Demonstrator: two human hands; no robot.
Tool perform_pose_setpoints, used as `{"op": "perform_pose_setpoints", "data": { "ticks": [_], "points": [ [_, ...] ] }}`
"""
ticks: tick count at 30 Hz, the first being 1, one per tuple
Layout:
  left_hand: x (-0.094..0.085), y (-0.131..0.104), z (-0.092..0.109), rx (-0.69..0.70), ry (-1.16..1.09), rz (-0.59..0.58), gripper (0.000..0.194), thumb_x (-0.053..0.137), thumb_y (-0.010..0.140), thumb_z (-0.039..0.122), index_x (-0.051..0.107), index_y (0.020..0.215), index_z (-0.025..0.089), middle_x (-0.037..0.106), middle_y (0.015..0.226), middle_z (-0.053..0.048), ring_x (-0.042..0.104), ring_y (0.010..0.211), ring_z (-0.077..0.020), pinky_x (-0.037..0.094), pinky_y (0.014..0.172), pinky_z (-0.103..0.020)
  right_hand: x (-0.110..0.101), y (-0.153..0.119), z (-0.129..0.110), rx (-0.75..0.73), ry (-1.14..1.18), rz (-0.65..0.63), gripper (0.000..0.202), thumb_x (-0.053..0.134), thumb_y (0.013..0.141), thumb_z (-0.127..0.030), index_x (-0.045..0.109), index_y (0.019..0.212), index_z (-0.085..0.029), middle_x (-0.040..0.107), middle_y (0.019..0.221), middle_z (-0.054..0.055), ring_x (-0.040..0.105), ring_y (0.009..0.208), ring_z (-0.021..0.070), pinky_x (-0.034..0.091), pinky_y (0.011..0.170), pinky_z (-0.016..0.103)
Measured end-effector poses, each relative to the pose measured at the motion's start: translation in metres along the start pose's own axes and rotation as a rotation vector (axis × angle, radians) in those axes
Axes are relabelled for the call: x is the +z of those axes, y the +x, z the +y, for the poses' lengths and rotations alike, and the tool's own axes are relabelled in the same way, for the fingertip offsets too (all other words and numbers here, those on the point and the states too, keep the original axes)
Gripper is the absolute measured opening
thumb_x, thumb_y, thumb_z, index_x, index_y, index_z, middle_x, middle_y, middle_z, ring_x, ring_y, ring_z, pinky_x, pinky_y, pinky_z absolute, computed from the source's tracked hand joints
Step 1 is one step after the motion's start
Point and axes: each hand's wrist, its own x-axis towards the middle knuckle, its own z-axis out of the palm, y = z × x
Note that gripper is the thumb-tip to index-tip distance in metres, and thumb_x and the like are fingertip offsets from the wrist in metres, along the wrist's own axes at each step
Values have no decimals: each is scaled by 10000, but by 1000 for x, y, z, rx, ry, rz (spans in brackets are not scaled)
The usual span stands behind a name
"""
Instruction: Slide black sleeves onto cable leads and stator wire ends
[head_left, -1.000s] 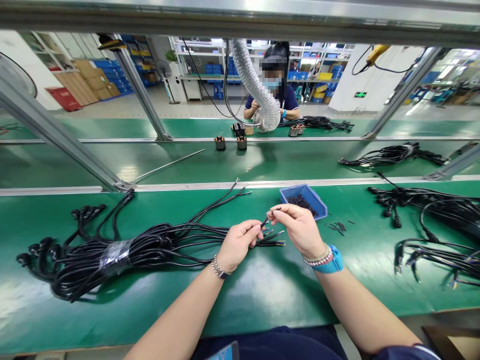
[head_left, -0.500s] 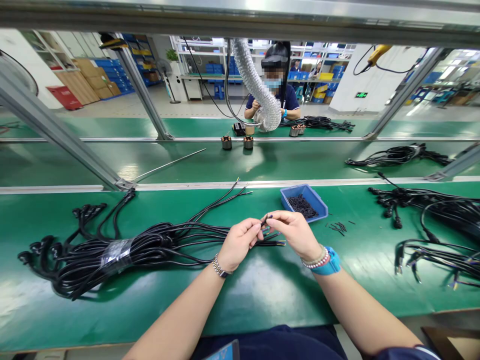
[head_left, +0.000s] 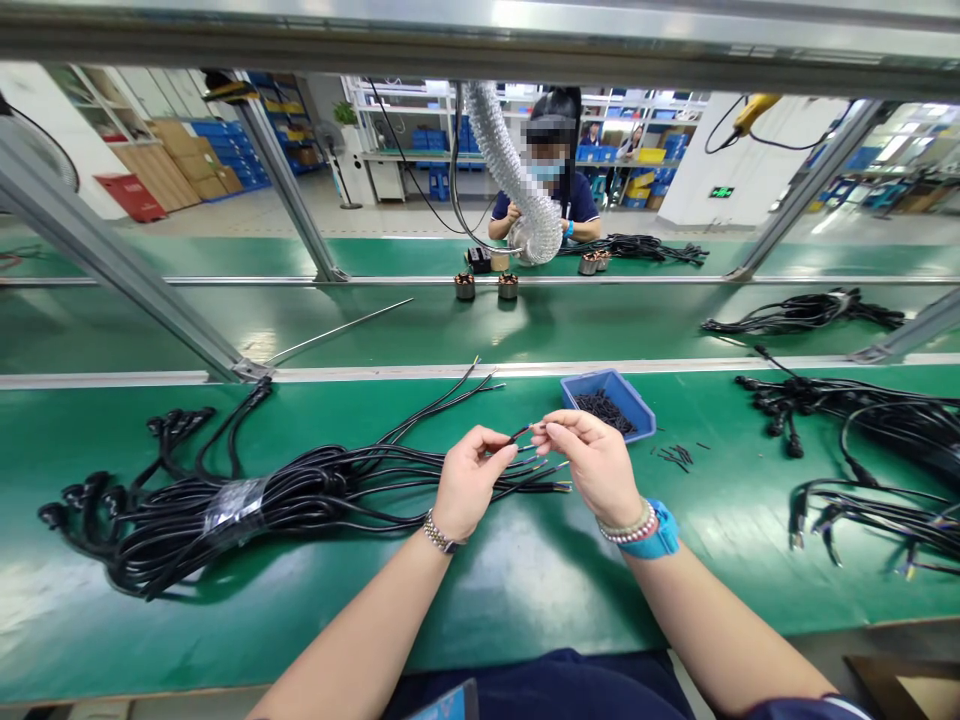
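Pinched in my left hand (head_left: 466, 482) is the end of a black cable, close to its stripped tip. My right hand (head_left: 592, 462) closes thumb and fingers on the thin reddish wire at that tip. A taped bundle of black cables (head_left: 300, 492) lies to the left, its stripped ends running under and past my hands. Just beyond my right hand sits a blue bin (head_left: 641, 418) of short black tubes (head_left: 606, 410). Several loose tubes (head_left: 677, 457) lie on the green table beside it.
More black cables (head_left: 885, 400) lie at the right. Two small copper-wound parts (head_left: 465, 287) stand on the strip behind the metal rail (head_left: 525, 371). A silver hose (head_left: 510, 160) hangs ahead, with a person (head_left: 581, 200) working across the bench. A thin rod (head_left: 341, 328) lies back left.
My hands have moved slightly apart, and the reddish wire now shows between them. The two copper-wound parts and the cable bundle at the back right have shifted slightly right.
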Motion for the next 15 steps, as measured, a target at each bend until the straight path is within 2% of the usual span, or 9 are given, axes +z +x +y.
{"op": "perform_pose_setpoints", "data": {
  "ticks": [15],
  "points": [
    [0, 0, 2, 50, 87, 16, 95, 619, 678, 227, 575, 708, 148, 563, 667, 12, 512, 629, -106, 407, 587, -207, 0, 0, -2, 0, -76, -2, 144, 595, 723, -269, 613, 785, -140, 651, 694, 33, 584, 554, 105, 479, 564, 250]
  ]
}}
